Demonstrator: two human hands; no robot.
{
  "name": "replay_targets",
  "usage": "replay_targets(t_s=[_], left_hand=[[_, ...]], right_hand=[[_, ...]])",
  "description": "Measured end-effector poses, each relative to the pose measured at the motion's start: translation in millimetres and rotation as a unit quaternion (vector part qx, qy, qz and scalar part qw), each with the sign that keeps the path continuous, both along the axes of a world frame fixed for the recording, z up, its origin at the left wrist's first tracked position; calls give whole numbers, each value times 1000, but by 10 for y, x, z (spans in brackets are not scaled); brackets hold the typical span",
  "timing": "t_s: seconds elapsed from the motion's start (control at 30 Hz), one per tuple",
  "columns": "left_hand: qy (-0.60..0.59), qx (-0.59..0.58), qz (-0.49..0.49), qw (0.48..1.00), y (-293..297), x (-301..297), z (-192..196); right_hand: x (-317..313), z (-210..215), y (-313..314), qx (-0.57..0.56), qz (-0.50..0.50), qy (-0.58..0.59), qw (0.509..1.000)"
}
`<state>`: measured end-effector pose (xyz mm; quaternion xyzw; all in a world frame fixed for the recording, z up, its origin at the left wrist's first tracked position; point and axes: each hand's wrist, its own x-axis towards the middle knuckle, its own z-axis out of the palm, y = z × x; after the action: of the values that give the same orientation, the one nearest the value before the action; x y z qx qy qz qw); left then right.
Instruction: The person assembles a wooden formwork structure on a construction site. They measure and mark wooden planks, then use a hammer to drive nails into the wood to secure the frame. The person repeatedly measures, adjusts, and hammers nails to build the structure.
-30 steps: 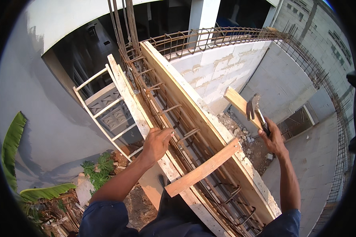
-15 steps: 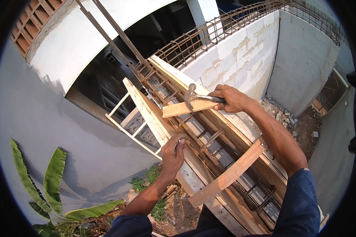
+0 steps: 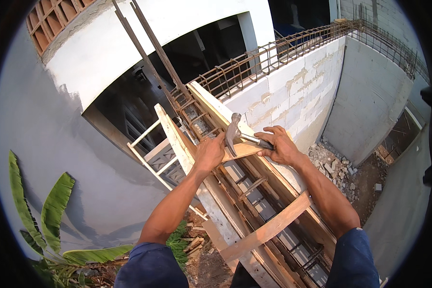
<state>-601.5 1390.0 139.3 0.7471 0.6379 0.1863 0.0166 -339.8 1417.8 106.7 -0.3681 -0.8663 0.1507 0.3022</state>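
High above the rubble point(image 3: 338, 168) and the banana leaves point(image 3: 53, 211), I crouch over the timber formwork point(image 3: 211, 192) that boxes in a cage of rebar point(image 3: 254, 187) along the top of the grey block wall point(image 3: 297, 91). A second ago my right arm was flung out to the side with the hammer raised clear of the boards; now it has swung in, and the hammer point(image 3: 235, 134) sits with its steel head just above the short wooden cleat point(image 3: 242, 151) laid across the two side boards. My right hand point(image 3: 278, 146) is wrapped tight round the handle, fingers fully closed. My left hand point(image 3: 209, 153) has slid up the near board from where it rested lower down, and now pinches closed at the end of that cleat, right under the hammer head; whether a nail stands between the fingertips I cannot tell. Both hands have thus met at one spot, so I judge the fixing of this cleat is under way. Nearer me, a second cross piece point(image 3: 269, 228) already spans the boards, and a white ladder point(image 3: 153, 153) leans at the outer side.
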Motion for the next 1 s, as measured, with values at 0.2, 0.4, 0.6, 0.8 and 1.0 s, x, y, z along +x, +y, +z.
replay_targets(t_s=[0.2,0.4,0.6,0.8,1.0], left_hand=[[-31,55,147,987,465,-1029,13],[-49,23,203,978,927,-1863,-207],[-81,30,175,981,1099,-1957,-376],[-76,57,143,985,1138,-1893,-457],[-12,89,145,985,996,-1859,-434]], right_hand=[[-100,-102,-15,63,-32,84,994],[-171,-221,39,-95,-99,132,982],[-158,-211,64,-141,-117,103,978],[-175,-149,12,-144,-136,67,978],[-174,-98,-6,-150,-132,78,977]])
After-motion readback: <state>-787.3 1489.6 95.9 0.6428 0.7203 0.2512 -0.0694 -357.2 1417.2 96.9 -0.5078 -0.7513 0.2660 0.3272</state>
